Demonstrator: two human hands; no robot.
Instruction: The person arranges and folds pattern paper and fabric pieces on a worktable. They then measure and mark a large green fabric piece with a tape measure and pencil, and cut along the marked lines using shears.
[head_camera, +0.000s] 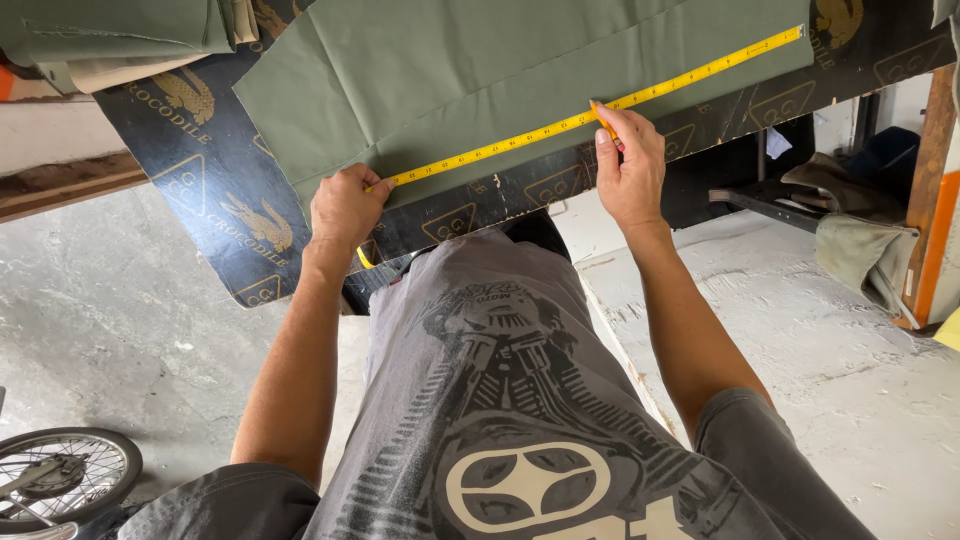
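The grip of the left hand (345, 205) presses one end of a single yellow tape measure (600, 112) onto one sheet of green fabric (480, 70); the right hand (630, 165) pinches one orange pencil (605, 125) against the tape. Both lie on the dark table (200, 170). Folded cloth (110, 35) sits at a far corner, one bicycle wheel (60, 475) on the floor.

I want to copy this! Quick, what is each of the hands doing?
Left hand: closed, pressing the yellow tape measure onto the green fabric.
Right hand: closed on a small orange marker at the tape.
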